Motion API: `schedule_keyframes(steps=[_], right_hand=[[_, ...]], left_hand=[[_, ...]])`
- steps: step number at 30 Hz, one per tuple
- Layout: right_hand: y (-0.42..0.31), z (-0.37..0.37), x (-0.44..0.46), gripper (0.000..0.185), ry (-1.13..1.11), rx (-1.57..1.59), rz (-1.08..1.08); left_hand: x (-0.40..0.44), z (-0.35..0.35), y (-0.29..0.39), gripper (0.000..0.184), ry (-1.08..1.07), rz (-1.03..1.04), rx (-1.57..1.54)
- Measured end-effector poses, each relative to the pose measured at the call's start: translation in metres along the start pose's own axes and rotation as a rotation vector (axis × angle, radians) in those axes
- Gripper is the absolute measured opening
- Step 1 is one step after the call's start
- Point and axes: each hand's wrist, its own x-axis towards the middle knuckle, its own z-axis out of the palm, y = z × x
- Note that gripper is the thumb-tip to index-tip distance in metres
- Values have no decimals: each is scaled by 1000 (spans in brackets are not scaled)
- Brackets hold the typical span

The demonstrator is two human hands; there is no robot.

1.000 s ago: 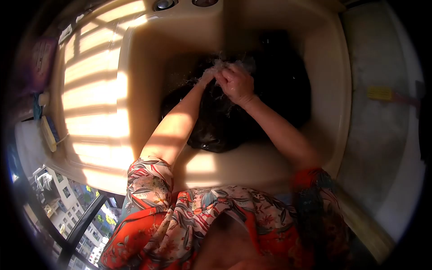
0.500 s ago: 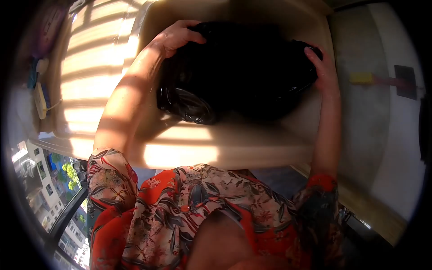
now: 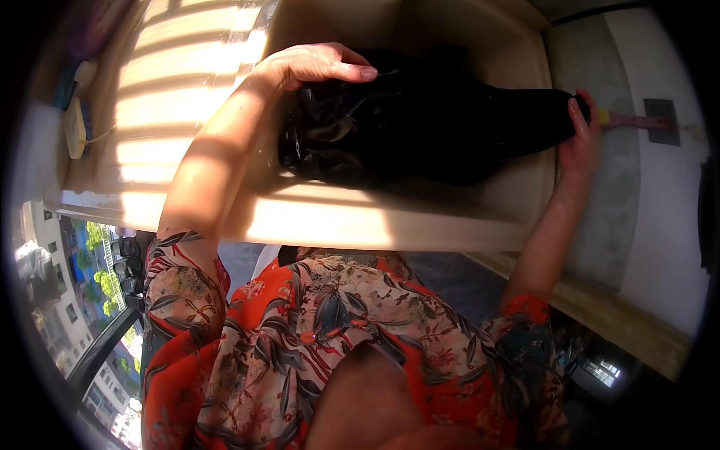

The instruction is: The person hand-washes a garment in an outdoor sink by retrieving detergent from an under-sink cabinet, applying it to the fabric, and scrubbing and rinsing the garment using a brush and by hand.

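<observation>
A black garment (image 3: 420, 124), wet and shiny in places, lies bunched in a beige sink (image 3: 322, 214), one end stretched out to the right. My left hand (image 3: 322, 64) is closed on its upper left part, thumb laid over the cloth and the other fingers largely hidden. On the right, my right hand (image 3: 583, 142) grips the drawn-out end by the sink's right rim. Dark folds hide the garment's exact shape.
A sunlit ridged washboard surface (image 3: 180, 112) adjoins the sink on the left. At its far left edge lies a pale yellow object (image 3: 76, 129) with a cord. Beyond my right hand, a pink handle (image 3: 634, 120) shows near the wall.
My right hand has moved right, pulling one end of the garment out toward the sink's rim. My left hand has shifted slightly right, still at the garment. The view has also shifted.
</observation>
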Motion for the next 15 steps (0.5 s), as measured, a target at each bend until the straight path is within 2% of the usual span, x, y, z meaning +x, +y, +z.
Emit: schedule_keyframes(steps=[2, 5, 9, 10, 13, 14, 15], right_hand=[[3, 1, -3, 34, -38, 5, 18], [5, 5, -10, 34, -64, 4, 22], [17, -2, -15, 35, -82, -45, -28], [21, -4, -17, 35, -92, -9, 8], [40, -7, -24, 38, -141, 136, 162], [49, -6, -27, 40, -172, 215, 239], [61, -6, -30, 42, -204, 294, 317]], left_hand=[[-1, 6, -5, 62, 106, 19, 282], [-4, 9, 11, 58, 66, -75, 187], [3, 11, -4, 50, 525, 60, 194], [2, 6, -4, 49, 536, 91, 191], [3, -4, -9, 42, 624, 134, -361], [5, -9, -14, 37, 525, 201, -690], [5, -12, -16, 38, 490, 214, -802]])
